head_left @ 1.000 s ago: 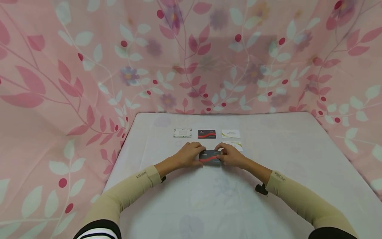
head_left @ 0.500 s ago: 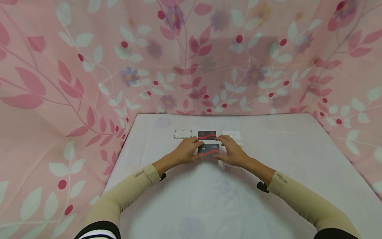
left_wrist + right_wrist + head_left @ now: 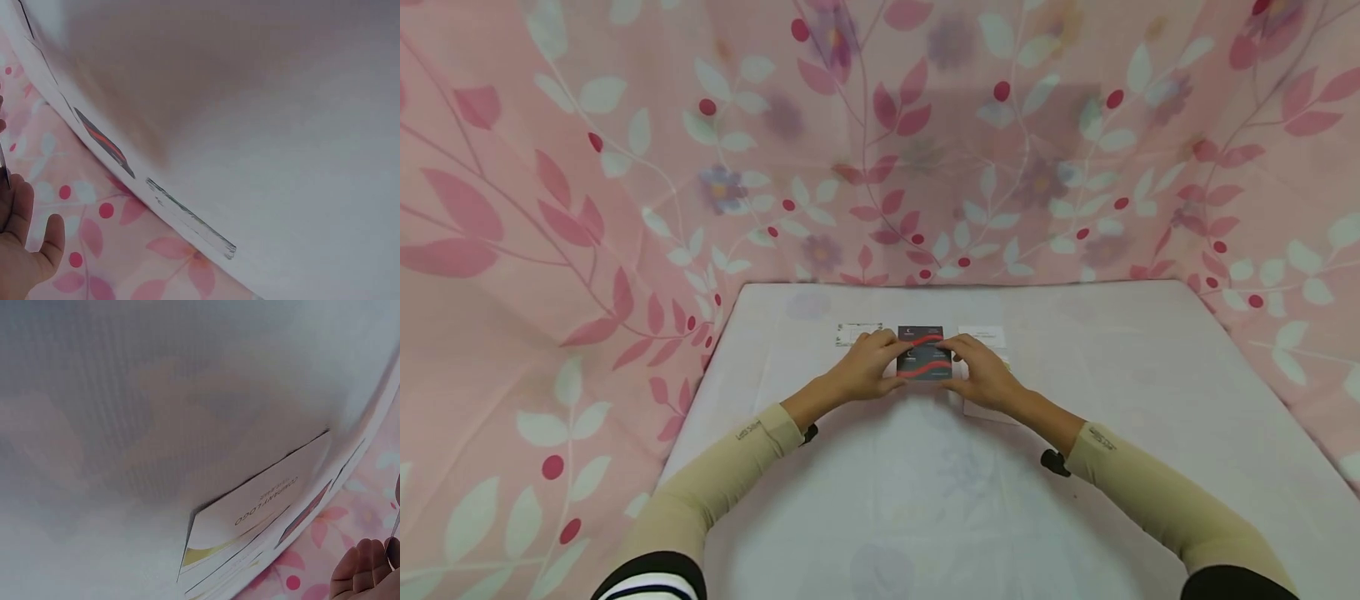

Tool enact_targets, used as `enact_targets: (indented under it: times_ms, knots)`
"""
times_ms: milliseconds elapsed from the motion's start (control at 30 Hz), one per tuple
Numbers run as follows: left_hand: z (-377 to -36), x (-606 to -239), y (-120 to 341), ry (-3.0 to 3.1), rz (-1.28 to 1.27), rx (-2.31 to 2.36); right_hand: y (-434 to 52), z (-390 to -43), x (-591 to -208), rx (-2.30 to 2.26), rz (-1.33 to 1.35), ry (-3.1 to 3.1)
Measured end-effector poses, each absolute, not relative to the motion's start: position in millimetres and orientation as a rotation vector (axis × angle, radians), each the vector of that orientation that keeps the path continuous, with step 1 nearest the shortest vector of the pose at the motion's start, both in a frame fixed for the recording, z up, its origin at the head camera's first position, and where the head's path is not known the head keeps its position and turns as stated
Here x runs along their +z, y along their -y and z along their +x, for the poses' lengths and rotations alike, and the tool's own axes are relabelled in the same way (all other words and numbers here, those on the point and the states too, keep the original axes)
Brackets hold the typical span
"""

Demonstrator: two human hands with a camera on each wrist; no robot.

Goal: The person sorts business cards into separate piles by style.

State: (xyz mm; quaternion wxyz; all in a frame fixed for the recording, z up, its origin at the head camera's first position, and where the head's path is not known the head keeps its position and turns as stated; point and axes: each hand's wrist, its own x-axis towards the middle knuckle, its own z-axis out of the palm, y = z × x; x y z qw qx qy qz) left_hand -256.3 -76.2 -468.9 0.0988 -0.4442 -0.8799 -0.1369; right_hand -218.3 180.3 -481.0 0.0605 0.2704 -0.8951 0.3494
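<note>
Left hand (image 3: pixel 863 368) and right hand (image 3: pixel 987 373) pinch opposite ends of a red-waved dark grey business card (image 3: pixel 924 366) above the white counter (image 3: pixel 985 517), partly screening a matching card (image 3: pixel 919 332) lying beyond; uneven pressure might bow the held one or let it slip.

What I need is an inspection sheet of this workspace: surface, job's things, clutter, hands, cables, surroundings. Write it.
Surface: white table with a faint print.
Job's things: held card, dark with a red wave; matching card just beyond it.
Clutter: nothing seen beyond floral-bordered card at left, white cards at right.
Hands: left hand pinches the held card's left edge, right hand its right edge.
Cables: nothing seen.
Surroundings: pink floral backdrop behind and beside the table.
</note>
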Motion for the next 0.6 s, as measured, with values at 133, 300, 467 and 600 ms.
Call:
enact_targets:
  times_ms: [133,300,467,600]
  knots:
    - [-264.7,-473.1,74.5,2.597,-1.316,-0.398,-179.3,-224.2,-483.8,1.063,0.801,2.686]
    - [-279.6,-476.0,68.7,2.679,-1.279,-0.436,-178.5,-238.5,-484.1,1.051,0.732,2.726]
    - [-293.4,-475.2,64.4,2.750,-1.226,-0.475,-176.8,-256.0,-482.7,1.050,0.615,2.799]
    - [-303.9,-474.7,64.0,2.800,-1.170,-0.479,-173.5,-270.4,-484.6,1.035,0.545,2.861]
